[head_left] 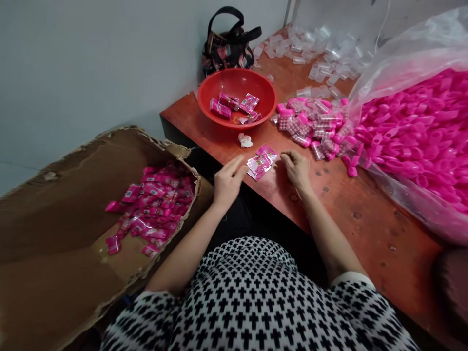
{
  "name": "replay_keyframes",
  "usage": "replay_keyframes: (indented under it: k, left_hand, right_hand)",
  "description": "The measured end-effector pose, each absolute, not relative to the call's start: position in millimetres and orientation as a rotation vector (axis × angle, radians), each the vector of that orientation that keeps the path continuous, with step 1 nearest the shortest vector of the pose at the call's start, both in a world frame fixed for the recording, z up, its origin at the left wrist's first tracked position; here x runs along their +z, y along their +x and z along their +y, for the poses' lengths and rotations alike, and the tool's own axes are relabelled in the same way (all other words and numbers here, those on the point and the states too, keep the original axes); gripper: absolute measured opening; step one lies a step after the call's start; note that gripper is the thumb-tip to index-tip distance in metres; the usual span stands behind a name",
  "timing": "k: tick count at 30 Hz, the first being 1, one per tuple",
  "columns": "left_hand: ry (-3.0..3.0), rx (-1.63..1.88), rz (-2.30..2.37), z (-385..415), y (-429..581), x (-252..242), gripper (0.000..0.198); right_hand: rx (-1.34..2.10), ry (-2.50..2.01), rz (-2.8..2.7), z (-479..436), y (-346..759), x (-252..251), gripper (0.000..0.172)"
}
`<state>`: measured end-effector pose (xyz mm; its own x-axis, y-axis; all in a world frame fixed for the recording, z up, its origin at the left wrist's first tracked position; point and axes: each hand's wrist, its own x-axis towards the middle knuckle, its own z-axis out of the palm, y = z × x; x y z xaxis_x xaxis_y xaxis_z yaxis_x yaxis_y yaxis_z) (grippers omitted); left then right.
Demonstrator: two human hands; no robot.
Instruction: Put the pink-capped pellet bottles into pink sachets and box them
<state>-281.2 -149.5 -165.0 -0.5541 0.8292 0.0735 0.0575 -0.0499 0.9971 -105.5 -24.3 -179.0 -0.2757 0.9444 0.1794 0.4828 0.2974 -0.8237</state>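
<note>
Several flat pink printed packets (260,163) lie overlapping on the reddish table (329,195), between my two hands. My left hand (228,183) is at their left edge, fingers stretched out and slightly apart, holding nothing that I can see. On the other side, my right hand (297,168) rests by the packets with its fingers curled in towards the thumb. Whatever those fingertips hold, if anything, is hidden. Just behind the packets sits a crumpled white scrap (245,140). A red bowl (204,105) beyond it contains several filled pink packets (220,108).
At my left stands an open cardboard box (54,219) with many filled pink packets (157,204). Clear containers of pink beads (310,124) are heaped right of the bowl. Empty clear containers (321,48), a plastic bag of pink parts (420,126) and a dark handbag (230,53) surround them.
</note>
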Motion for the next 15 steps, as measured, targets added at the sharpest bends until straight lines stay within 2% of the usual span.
replay_keyframes:
  k: [3, 8, 11, 15]
  left_hand:
    - [1.363, 1.462, 1.763, -118.0, -272.2, -183.7, 0.032]
    - [1.485, 1.447, 1.792, -113.8, -272.6, -188.3, 0.031]
    - [1.344, 1.520, 1.727, -126.4, -265.3, -179.9, 0.029]
    - [0.963, 1.532, 1.551, -127.4, -245.0, -173.1, 0.032]
  right_hand:
    - [0.539, -1.331, -2.126, -11.3, -114.0, -187.5, 0.022]
    - [0.385, -1.404, -2.244, -3.8, -125.8, -198.5, 0.019]
    - [0.438, -1.426, -2.141, -2.5, -124.0, -200.2, 0.017]
    - [0.739, -1.300, -1.859, -13.9, -112.5, -187.2, 0.014]
